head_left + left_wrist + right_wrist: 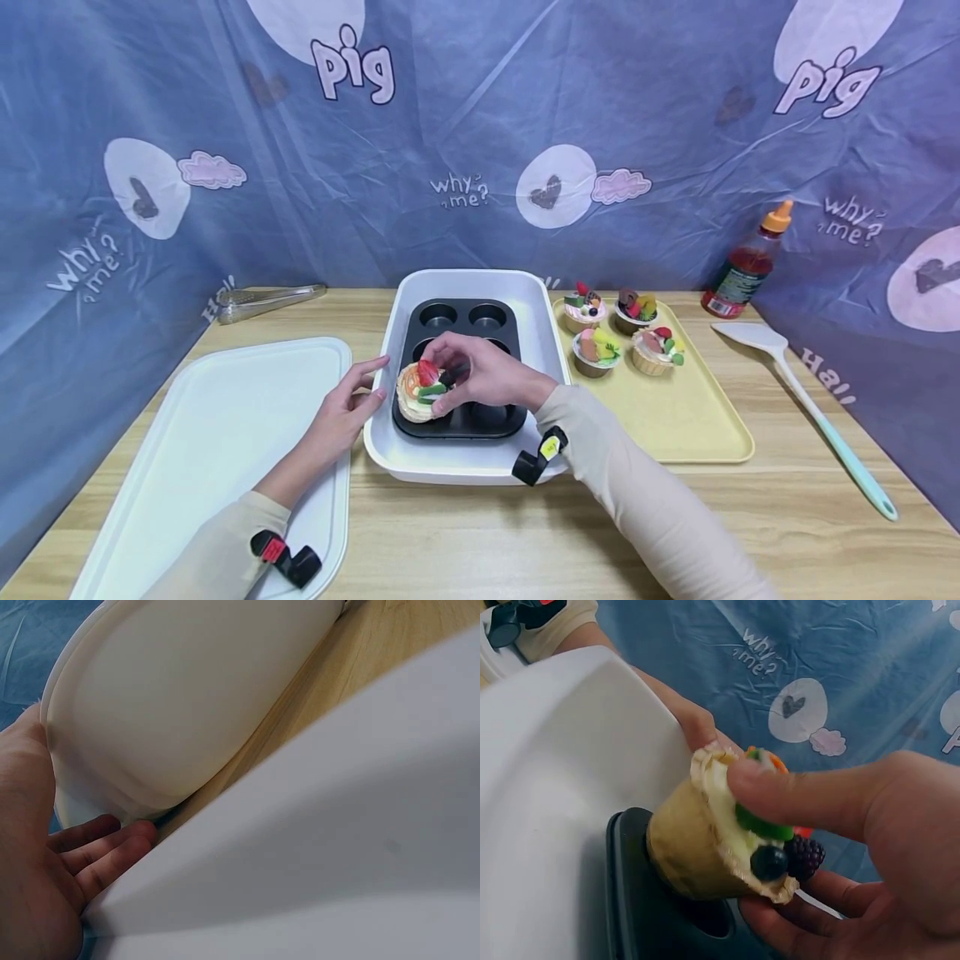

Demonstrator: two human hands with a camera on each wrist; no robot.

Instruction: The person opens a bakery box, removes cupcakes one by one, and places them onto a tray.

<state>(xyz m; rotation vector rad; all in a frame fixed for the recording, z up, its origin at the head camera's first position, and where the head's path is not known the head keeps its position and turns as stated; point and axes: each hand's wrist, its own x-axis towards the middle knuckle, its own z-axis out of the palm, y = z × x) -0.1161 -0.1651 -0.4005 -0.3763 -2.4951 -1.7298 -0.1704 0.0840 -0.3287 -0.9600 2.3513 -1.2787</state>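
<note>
A fruit tart (418, 393) with a strawberry, a blackberry and cream in a crust is pinched between the thumb and fingers of my right hand (487, 371). It tilts at the near left cup of a black muffin tin (457, 432), its base right at the cup's opening in the right wrist view. The tin lies inside a deep white pan (420, 468). My left hand (341, 417) holds the pan's left rim, with thumb and forefinger over the edge. Lower fingers (112, 862) of that hand bend against the outer wall in the left wrist view.
A yellow tray (697, 417) at right carries several fruit tarts (654, 350). Beyond it lie a white spatula with a teal handle (832, 433) and a leaning sauce bottle (746, 268). Left are a flat white tray (240, 417) and metal tongs (266, 302). A blue cloth (480, 125) hangs behind.
</note>
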